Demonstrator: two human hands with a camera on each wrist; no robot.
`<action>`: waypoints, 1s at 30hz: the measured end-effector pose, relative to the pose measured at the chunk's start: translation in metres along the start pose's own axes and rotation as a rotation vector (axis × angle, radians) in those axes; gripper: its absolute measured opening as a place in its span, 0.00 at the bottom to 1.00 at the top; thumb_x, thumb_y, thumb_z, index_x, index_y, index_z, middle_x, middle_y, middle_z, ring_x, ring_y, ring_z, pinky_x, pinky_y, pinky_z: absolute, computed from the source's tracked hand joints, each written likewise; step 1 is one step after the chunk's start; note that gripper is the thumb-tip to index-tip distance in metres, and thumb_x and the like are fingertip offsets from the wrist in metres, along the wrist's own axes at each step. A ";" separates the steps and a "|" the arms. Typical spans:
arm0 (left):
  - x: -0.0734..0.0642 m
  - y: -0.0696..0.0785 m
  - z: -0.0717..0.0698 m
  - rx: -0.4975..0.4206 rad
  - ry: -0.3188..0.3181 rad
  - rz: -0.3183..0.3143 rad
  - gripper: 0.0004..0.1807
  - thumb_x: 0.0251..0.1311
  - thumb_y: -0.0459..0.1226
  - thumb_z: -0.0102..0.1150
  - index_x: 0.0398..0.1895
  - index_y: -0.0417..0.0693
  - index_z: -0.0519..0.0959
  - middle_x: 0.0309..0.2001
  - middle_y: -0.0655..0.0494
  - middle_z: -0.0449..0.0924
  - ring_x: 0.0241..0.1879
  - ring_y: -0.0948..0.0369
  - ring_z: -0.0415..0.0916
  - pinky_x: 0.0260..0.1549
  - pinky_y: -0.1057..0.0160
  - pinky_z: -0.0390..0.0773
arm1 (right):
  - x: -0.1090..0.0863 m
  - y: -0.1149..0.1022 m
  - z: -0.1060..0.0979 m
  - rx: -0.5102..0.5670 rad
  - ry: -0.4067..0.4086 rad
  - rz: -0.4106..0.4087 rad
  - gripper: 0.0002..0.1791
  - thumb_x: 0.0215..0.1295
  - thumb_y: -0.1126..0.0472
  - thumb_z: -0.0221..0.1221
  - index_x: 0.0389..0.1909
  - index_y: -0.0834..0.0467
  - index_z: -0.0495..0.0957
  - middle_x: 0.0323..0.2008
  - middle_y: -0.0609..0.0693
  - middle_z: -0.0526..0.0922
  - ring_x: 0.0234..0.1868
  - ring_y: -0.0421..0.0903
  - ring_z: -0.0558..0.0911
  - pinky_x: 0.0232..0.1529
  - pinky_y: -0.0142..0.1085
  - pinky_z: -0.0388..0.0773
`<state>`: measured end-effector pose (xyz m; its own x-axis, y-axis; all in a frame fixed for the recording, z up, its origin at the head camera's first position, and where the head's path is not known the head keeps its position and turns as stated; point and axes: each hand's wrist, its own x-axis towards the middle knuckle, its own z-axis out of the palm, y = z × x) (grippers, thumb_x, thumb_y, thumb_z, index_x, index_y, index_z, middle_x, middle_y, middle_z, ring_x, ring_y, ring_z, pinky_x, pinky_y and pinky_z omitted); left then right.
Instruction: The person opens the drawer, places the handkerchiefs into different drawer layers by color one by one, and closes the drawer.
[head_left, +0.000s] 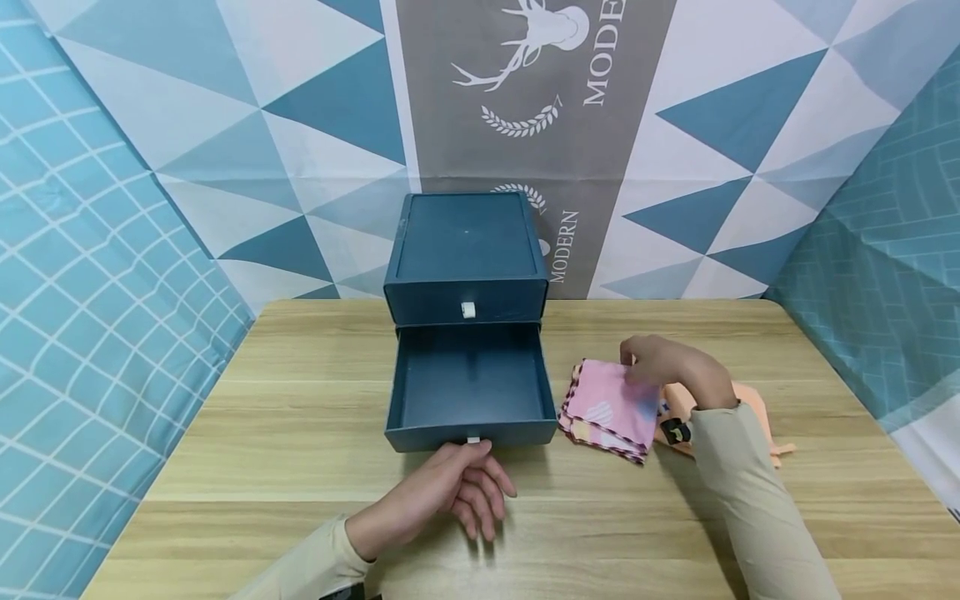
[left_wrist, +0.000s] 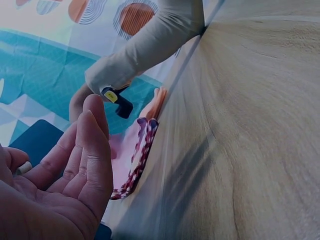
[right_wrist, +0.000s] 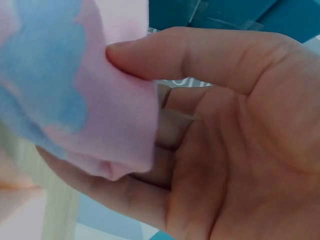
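A dark blue two-drawer box [head_left: 468, 237] stands at the back of the table in the head view. Its lower drawer [head_left: 427, 437] is pulled out and shows a bare inside. My left hand [head_left: 450, 483] is at the drawer's front, thumb beside the small white knob [head_left: 473, 439], the other fingers extended loosely. To the right of the drawer lies a folded pink cloth [head_left: 600, 400] with a dark scalloped edge. My right hand [head_left: 663, 367] pinches its far right part between thumb and fingers; the right wrist view shows the cloth's pink and blue fabric [right_wrist: 120, 115] in that grip.
A peach-coloured flat piece [head_left: 750, 404] with thin ends lies under the right forearm, partly hidden by it. The upper drawer [head_left: 427, 302] is closed. Patterned sheets hang behind the wooden table [head_left: 300, 467] and on both sides.
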<state>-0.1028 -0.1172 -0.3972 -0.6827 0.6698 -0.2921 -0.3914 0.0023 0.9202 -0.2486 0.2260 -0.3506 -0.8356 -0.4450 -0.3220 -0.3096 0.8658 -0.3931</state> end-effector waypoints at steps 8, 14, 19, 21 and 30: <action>0.001 -0.001 0.001 0.012 0.003 -0.005 0.33 0.75 0.56 0.39 0.45 0.33 0.79 0.32 0.49 0.83 0.26 0.61 0.82 0.24 0.65 0.82 | -0.006 -0.001 -0.006 0.007 0.047 -0.068 0.16 0.61 0.70 0.52 0.48 0.68 0.81 0.50 0.64 0.81 0.44 0.55 0.79 0.42 0.49 0.80; 0.002 0.000 0.001 0.019 0.001 -0.004 0.32 0.77 0.54 0.36 0.45 0.33 0.79 0.32 0.49 0.83 0.25 0.61 0.82 0.24 0.65 0.82 | -0.013 -0.004 -0.011 0.004 0.081 -0.107 0.14 0.66 0.68 0.54 0.47 0.69 0.81 0.48 0.63 0.82 0.44 0.54 0.81 0.43 0.51 0.80; 0.002 0.000 0.002 0.024 0.004 -0.006 0.32 0.77 0.54 0.37 0.44 0.33 0.79 0.31 0.49 0.83 0.24 0.61 0.82 0.23 0.65 0.82 | -0.023 -0.009 -0.017 0.039 0.129 -0.094 0.13 0.69 0.67 0.56 0.49 0.69 0.80 0.47 0.63 0.82 0.42 0.52 0.81 0.41 0.48 0.81; 0.002 0.000 0.001 0.025 0.007 -0.007 0.32 0.77 0.54 0.37 0.44 0.33 0.79 0.30 0.49 0.84 0.24 0.61 0.82 0.23 0.65 0.82 | -0.027 -0.013 -0.020 0.045 0.147 -0.095 0.13 0.69 0.67 0.57 0.49 0.69 0.80 0.46 0.63 0.83 0.40 0.50 0.81 0.40 0.46 0.81; 0.001 -0.001 0.001 0.023 0.008 -0.002 0.32 0.77 0.53 0.36 0.44 0.33 0.79 0.30 0.50 0.83 0.24 0.61 0.82 0.23 0.65 0.82 | -0.042 -0.028 -0.028 0.024 0.226 -0.145 0.11 0.70 0.66 0.58 0.47 0.67 0.82 0.42 0.57 0.85 0.38 0.48 0.83 0.38 0.44 0.80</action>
<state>-0.1025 -0.1152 -0.3981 -0.6869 0.6639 -0.2956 -0.3784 0.0206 0.9254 -0.2177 0.2265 -0.3020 -0.8643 -0.4992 -0.0613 -0.4247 0.7897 -0.4427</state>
